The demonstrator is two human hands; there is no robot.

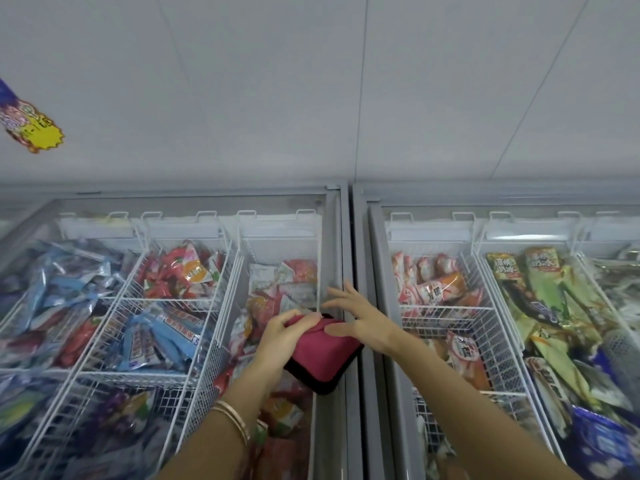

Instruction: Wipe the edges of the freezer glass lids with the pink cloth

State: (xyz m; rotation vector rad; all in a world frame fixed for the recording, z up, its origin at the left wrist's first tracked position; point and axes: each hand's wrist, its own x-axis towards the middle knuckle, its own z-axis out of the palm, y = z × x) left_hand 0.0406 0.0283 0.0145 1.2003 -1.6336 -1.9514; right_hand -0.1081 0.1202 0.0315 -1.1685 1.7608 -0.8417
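Observation:
A folded pink cloth (323,355) with a dark underside lies on the right edge of the left freezer's glass lid (332,244). My left hand (280,336) grips the cloth's near-left corner, fingers curled over its top fold. Over the cloth's far right side, my right hand (360,318) has its fingers spread, thumb touching the fabric and fingertips near the grey lid frame (341,237). The right freezer's glass lid (381,271) starts just right of the hands.
Two chest freezers stand side by side against a white wall, with a narrow gap (350,237) between them. White wire baskets (194,299) below the glass hold several packaged frozen treats. A colourful sticker (31,126) hangs on the wall at left.

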